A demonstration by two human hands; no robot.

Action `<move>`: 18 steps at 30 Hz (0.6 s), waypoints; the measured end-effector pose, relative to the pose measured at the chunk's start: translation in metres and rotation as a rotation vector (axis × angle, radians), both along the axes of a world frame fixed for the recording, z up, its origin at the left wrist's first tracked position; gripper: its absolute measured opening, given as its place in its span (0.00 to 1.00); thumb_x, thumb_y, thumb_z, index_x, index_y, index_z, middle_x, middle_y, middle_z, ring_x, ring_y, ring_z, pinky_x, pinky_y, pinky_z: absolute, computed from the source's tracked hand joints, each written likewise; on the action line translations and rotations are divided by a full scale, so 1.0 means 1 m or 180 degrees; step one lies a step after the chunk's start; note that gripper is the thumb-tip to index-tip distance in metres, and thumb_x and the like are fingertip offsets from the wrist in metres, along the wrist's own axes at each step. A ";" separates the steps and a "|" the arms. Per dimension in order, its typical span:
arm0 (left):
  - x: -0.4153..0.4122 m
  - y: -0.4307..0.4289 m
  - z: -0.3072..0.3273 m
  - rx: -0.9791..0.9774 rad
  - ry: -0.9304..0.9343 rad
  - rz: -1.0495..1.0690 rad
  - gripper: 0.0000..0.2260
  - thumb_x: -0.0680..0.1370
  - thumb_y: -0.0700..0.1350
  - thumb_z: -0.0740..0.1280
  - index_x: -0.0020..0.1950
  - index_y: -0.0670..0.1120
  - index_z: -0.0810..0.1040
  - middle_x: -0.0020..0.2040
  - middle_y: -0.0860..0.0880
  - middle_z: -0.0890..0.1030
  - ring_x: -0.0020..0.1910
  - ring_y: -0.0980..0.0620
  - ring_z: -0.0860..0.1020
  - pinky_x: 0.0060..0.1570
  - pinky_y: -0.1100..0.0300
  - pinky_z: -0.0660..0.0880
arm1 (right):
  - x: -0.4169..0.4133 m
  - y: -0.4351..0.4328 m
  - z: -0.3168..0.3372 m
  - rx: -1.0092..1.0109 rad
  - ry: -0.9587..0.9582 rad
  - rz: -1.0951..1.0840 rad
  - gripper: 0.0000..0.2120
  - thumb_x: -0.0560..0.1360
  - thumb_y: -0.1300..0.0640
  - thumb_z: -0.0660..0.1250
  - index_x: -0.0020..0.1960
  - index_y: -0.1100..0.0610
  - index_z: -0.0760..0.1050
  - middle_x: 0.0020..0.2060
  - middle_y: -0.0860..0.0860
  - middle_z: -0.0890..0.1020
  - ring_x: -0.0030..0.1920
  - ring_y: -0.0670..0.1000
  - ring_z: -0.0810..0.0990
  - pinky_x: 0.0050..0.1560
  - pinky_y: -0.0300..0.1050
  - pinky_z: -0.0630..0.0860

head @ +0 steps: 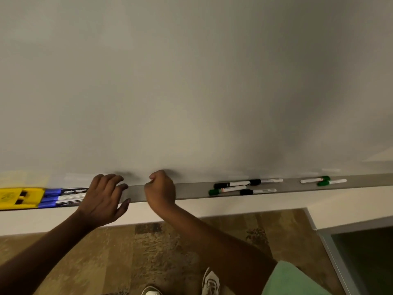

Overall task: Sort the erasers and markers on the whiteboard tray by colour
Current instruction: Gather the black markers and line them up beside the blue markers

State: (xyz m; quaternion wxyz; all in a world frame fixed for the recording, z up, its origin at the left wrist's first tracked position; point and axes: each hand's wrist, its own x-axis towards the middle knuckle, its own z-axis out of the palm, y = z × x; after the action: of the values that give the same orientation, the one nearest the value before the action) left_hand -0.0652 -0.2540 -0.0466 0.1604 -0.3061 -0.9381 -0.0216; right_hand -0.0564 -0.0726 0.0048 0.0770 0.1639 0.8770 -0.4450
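Note:
A grey whiteboard tray (191, 191) runs across the view. A yellow eraser (20, 198) lies at its far left, with blue-capped markers (63, 196) bunched beside it. My left hand (104, 199) rests over the right ends of those blue markers, fingers spread, gripping nothing. My right hand (161, 189) hovers over a bare stretch of tray with its fingers curled shut; nothing shows in it. To the right lie three black-capped markers (230, 184) mixed with one green-capped marker (226, 190). Two more green-capped markers (323, 180) lie further right.
The whiteboard (191, 81) fills the upper view. Below the tray are a white wall strip, patterned carpet (148, 252), my shoes (210, 282) and a green garment at lower right. A grey frame (331, 252) stands at the right edge.

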 end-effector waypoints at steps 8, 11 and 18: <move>0.002 0.109 0.002 0.0231 -0.0060 -0.0553 0.17 0.75 0.54 0.63 0.52 0.40 0.73 0.53 0.36 0.78 0.52 0.36 0.74 0.53 0.44 0.69 | 0.004 0.132 0.004 0.0134 0.0164 -0.0581 0.09 0.73 0.64 0.65 0.52 0.56 0.79 0.52 0.53 0.83 0.51 0.55 0.81 0.49 0.45 0.78; 0.005 0.148 0.003 0.0153 -0.0195 -0.0631 0.18 0.75 0.54 0.63 0.53 0.40 0.73 0.53 0.36 0.78 0.53 0.36 0.74 0.54 0.44 0.70 | 0.007 0.181 0.003 0.0203 0.0266 -0.0751 0.09 0.73 0.65 0.66 0.50 0.56 0.79 0.50 0.52 0.83 0.50 0.55 0.81 0.47 0.44 0.78; 0.012 0.217 0.011 -0.0155 -0.0589 -0.0548 0.23 0.76 0.58 0.58 0.55 0.40 0.75 0.56 0.36 0.79 0.55 0.36 0.75 0.56 0.44 0.70 | 0.003 0.280 -0.015 0.0569 0.0523 -0.0415 0.05 0.73 0.62 0.70 0.47 0.60 0.84 0.46 0.54 0.86 0.47 0.54 0.83 0.48 0.42 0.79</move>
State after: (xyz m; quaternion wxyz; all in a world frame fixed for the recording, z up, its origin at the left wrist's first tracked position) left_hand -0.0534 -0.0373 -0.0358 0.0634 -0.3859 -0.9195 -0.0406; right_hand -0.0531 0.2072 -0.0105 -0.0392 0.1897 0.9040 -0.3810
